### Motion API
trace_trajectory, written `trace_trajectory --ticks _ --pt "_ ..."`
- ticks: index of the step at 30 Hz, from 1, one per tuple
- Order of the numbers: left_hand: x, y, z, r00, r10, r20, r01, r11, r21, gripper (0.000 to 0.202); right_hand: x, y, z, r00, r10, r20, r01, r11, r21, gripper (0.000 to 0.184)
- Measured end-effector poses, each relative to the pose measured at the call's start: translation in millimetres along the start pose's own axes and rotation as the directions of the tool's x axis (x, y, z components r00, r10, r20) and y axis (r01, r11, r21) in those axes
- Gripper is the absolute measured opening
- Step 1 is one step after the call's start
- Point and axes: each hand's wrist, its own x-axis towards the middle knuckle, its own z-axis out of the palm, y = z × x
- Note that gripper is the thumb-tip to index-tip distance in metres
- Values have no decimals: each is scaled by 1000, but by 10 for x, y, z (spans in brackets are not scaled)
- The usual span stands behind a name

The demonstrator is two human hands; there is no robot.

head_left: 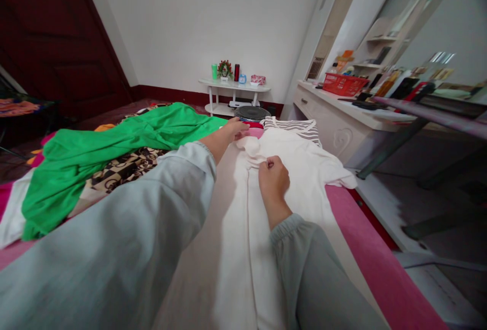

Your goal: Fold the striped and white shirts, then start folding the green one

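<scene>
A white short-sleeved shirt [300, 160] lies spread on the bed, its near side folded inward along a long edge. My right hand [274, 180] is closed in a pinch on the shirt's folded edge. Just beyond it, my left hand [234, 133] is over the bunched white sleeve, fingers apart and reaching to the right. Whether the left fingertips touch the cloth cannot be told. Striped black-and-white cloth [292, 128] shows at the shirt's far end.
Left of my arms lie a green garment [152, 127] and brown checkered cloth [122, 170]. A white side table [236, 85] stands by the wall. On the right are a dresser [335, 117] with a red basket [344, 83] and dark metal legs [395, 147].
</scene>
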Motion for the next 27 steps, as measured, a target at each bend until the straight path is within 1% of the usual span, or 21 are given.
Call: trace_trajectory --ticks 2,5,8,11,12,14,16,18,20,22,25,27 --pt "-17 -58 -2 1000 22 11 -23 995 98 41 13 22 5 1000 -23 -16 23 1000 3 18" --pt "-41 -158 -44 994 104 -24 -94 957 274 49 12 31 1 999 -45 -17 45 999 21 19" --pt "-80 -268 -125 981 190 -35 -156 883 443 51 -7 23 -2 998 -61 -17 62 998 32 16" --pt "-120 -348 -185 973 231 8 -195 800 568 49 -19 25 13 989 -144 -32 145 989 6 25" --pt "-126 -359 -191 971 238 27 -207 776 596 46 -18 30 22 983 -181 -30 181 984 -8 25" --pt "-120 -357 -182 966 253 47 -224 737 637 36 -12 44 41 972 -233 -32 232 972 -32 21" --pt "-97 -331 -163 957 288 32 -235 705 669 29 -5 55 54 966 -253 -57 251 967 -47 17" --pt "-79 -301 -154 941 339 -1 -242 673 699 28 -6 54 55 958 -278 -74 276 960 -46 17" --pt "-95 -281 -166 923 384 -18 -249 632 734 27 -15 41 44 947 -316 -49 315 949 -33 16" --pt "-157 -277 -192 905 424 -12 -262 582 770 28 -27 21 20 938 -345 -24 344 938 -26 15" --pt "-314 -283 -228 878 477 45 -315 504 805 32 -42 -8 -23 925 -375 -64 374 927 -31 19" --pt "-430 -285 -242 869 477 131 -372 457 808 33 -50 -18 -41 908 -413 -69 410 911 -44 24"
